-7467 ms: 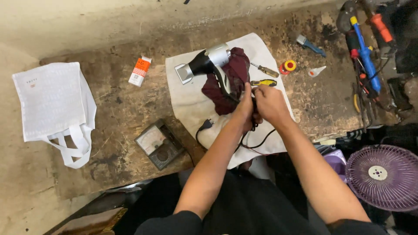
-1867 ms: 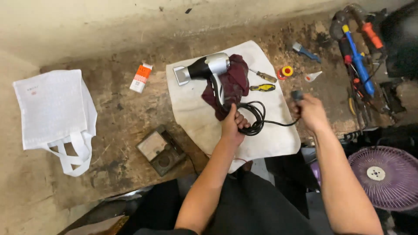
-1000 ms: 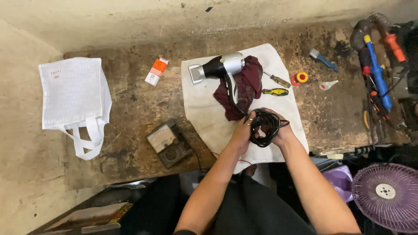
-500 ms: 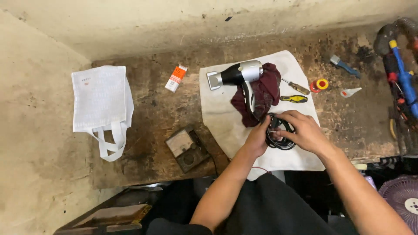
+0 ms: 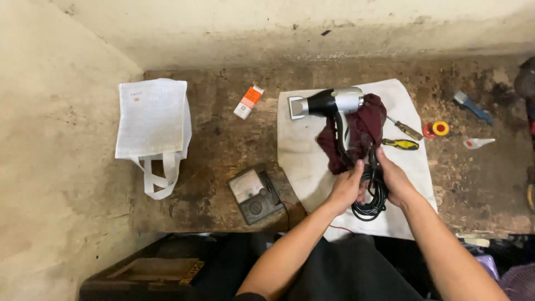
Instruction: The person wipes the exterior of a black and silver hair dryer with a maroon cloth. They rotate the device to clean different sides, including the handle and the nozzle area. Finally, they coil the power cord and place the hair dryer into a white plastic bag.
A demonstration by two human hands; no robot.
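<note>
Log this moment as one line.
left hand: grips coiled black cord | right hand: grips cord | hair dryer: lying on white cloth

The upper loops of the coiled black cord [image 5: 369, 199] disappear between the left hand [image 5: 346, 188] and right hand [image 5: 393, 177], so how the fingers grip it cannot be told, and the hair dryer [image 5: 329, 103] handle is partly buried under the maroon cloth [image 5: 362, 131]. The print on the small orange and white box [image 5: 248, 101] and the dial of the grey meter [image 5: 254, 195] are too small to read. At the right edge a dark tool [image 5: 525, 83] and a purple object [image 5: 484, 263] are cut off, as are both forearms at the bottom
</note>
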